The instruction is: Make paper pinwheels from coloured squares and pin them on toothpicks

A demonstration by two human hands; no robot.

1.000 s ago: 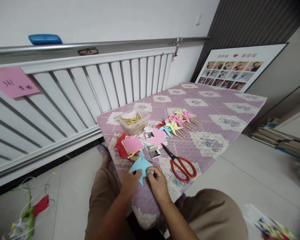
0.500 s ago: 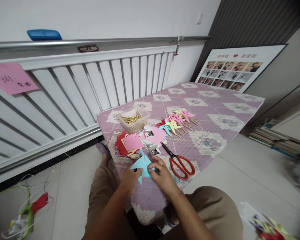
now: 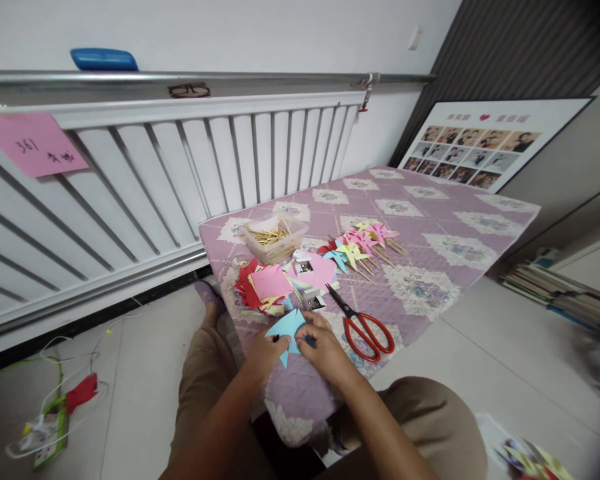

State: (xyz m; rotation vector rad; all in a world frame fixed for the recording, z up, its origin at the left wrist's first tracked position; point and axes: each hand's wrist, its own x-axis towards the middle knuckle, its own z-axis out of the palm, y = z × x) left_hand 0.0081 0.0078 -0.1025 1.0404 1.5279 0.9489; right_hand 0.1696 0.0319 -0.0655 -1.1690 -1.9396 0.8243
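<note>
A light blue folded paper piece lies near the front edge of a purple quilted mat. My left hand pinches its lower left part. My right hand grips its right side with curled fingers. Just beyond lie a pile of red, pink and yellow paper squares, a small stapler and red-handled scissors. Several finished paper pinwheels on sticks lie further back beside a clear box of wooden sticks.
A white slatted railing with a pink note runs along the left. A framed photo board leans at the back right. Stacked books lie on the floor at right; wires and red scrap at lower left.
My hands have shifted slightly on the blue paper, the right hand folding further over its right side. The camera view drifted a little to the left.
</note>
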